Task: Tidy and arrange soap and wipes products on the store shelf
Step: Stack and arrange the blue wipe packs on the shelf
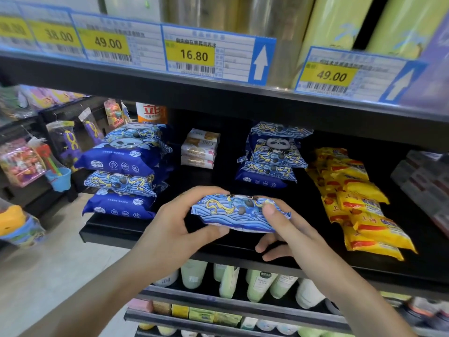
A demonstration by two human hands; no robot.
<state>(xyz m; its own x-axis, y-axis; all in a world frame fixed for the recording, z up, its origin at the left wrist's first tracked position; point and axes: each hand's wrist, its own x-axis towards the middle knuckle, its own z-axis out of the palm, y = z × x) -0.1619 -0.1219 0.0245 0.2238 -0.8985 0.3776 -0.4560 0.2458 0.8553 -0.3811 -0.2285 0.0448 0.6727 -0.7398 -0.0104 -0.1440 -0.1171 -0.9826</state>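
Hands at centre frame grip one blue wipes pack [239,214] above the black shelf [150,235]: left hand [181,227] curls round its left end, right hand [286,229] pinches the right. Wipes stacks [124,171] and soap bars [200,148] behind look sorted; yellow packs [357,200] at right lie askew, likely left.

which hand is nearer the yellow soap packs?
Right. The right hand grips the end of the blue wipes pack that faces the yellow soap packs; the left hand holds the pack's far end, farther away.
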